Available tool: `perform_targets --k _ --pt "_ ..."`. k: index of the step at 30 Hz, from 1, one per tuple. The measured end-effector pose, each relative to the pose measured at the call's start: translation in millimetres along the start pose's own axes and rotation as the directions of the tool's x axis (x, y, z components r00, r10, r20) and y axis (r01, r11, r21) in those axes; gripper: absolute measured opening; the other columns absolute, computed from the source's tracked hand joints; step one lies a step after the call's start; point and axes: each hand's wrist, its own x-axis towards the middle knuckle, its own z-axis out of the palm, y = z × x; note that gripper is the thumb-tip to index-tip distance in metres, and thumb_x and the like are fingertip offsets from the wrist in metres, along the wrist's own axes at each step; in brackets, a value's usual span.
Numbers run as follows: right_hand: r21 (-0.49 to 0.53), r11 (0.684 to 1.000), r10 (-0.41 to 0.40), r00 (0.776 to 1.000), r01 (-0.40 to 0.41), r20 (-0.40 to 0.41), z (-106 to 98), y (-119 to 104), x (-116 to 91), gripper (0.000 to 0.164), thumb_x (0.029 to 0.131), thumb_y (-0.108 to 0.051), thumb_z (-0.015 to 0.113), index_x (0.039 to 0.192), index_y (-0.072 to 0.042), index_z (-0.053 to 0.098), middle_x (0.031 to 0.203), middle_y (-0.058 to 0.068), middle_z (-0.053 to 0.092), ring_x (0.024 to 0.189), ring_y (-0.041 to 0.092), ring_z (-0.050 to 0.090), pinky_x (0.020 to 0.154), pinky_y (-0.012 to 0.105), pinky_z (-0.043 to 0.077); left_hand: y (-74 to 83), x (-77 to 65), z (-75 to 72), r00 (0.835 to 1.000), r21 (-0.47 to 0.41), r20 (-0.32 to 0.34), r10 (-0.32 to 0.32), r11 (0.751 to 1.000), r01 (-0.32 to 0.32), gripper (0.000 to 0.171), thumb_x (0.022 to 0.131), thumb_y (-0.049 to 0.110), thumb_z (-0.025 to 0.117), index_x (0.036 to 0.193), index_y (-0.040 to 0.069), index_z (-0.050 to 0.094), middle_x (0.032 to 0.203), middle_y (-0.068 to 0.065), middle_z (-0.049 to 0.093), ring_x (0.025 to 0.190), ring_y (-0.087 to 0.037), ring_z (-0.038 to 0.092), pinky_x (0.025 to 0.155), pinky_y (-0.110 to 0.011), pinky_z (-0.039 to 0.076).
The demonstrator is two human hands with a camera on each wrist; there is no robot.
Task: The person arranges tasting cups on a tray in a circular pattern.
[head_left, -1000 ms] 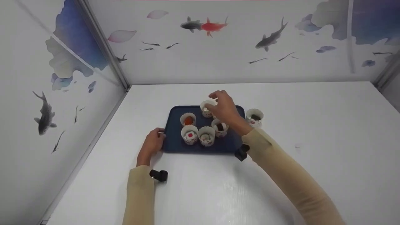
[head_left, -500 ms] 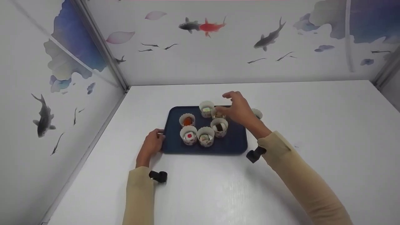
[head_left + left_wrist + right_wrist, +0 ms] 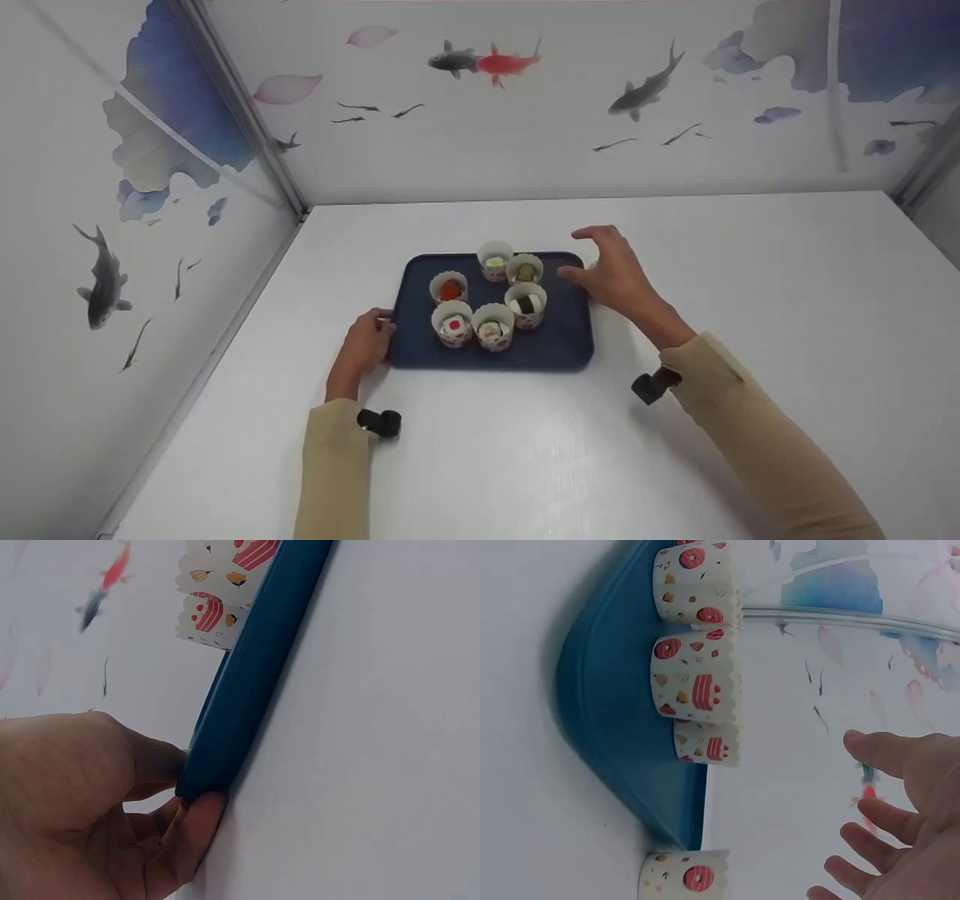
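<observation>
A dark blue tray lies on the white table. In the head view, my left hand pinches its left rim; in the left wrist view, the thumb and fingers meet around the tray edge. Several patterned paper cups stand on the tray with small sushi-like pieces inside: one orange-filled cup, one with a red dot, one with a dark band. My right hand hovers by the tray's right edge, fingers spread, holding nothing. Another paper cup stands off the tray; the right hand hides it in the head view.
White walls printed with fish rise at the back and left of the table. Table surface extends in front of the tray. Each wrist wears a small black camera.
My right hand has moved rightward from above the back cups to the tray's right edge, uncovering the back right cup and hiding the one off the tray. The left hand has stayed put.
</observation>
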Motion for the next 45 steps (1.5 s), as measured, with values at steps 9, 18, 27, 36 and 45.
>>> perform_targets --k 9,18,27,36,45 --pt "-0.069 0.995 0.081 0.992 -0.074 0.101 -6.9 33.9 1.6 0.082 0.086 -0.019 0.079 0.152 -0.001 0.033 0.161 0.027 0.019 0.147 0.048 0.021 0.118 0.065 0.019 -1.6 0.6 0.4 1.000 -0.005 0.001 -0.011 1.000 0.011 0.041 0.107 0.014 0.040 0.146 0.001 0.045 0.133 -0.023 0.058 0.118 -0.032 0.060 0.100 -0.046 0.048" --pt "-0.054 0.987 0.157 0.975 -0.150 0.155 -6.5 47.5 6.0 0.090 0.087 -0.016 0.077 0.157 -0.001 0.023 0.161 0.031 0.016 0.147 0.045 0.027 0.120 0.057 0.027 -2.7 0.1 -0.2 1.000 -0.003 -0.002 0.003 1.000 -0.003 0.041 0.107 0.014 0.041 0.146 0.000 0.045 0.136 -0.023 0.058 0.122 -0.033 0.059 0.103 -0.047 0.047" --pt "-0.062 0.965 0.262 0.941 -0.254 0.214 -6.6 62.3 6.6 0.090 0.090 -0.019 0.073 0.157 0.001 0.018 0.157 0.032 0.027 0.146 0.046 0.028 0.120 0.058 0.026 -1.1 0.1 1.2 1.000 -0.004 0.001 0.013 1.000 -0.013 0.041 0.107 0.014 0.041 0.145 0.000 0.046 0.133 -0.023 0.059 0.121 -0.033 0.059 0.105 -0.047 0.045" --pt "-0.058 0.963 0.268 0.944 -0.262 0.190 -0.6 61.9 4.5 0.075 0.095 -0.017 0.066 0.154 0.005 0.025 0.158 0.030 0.029 0.149 0.044 0.025 0.121 0.056 0.024 -1.1 -0.3 1.7 1.000 0.007 -0.003 0.011 1.000 -0.011 0.041 0.107 0.014 0.042 0.144 0.000 0.047 0.132 -0.023 0.059 0.120 -0.033 0.060 0.105 -0.048 0.046" --pt "-0.027 0.971 0.240 0.959 -0.238 0.151 -9.3 52.8 3.7 0.076 0.094 -0.015 0.066 0.154 0.005 0.024 0.155 0.031 0.032 0.143 0.043 0.035 0.118 0.056 0.030 -1.9 1.2 -0.1 0.999 0.019 -0.015 0.030 0.999 -0.030 0.041 0.107 0.014 0.042 0.144 -0.001 0.047 0.133 -0.024 0.059 0.121 -0.034 0.059 0.105 -0.049 0.045"
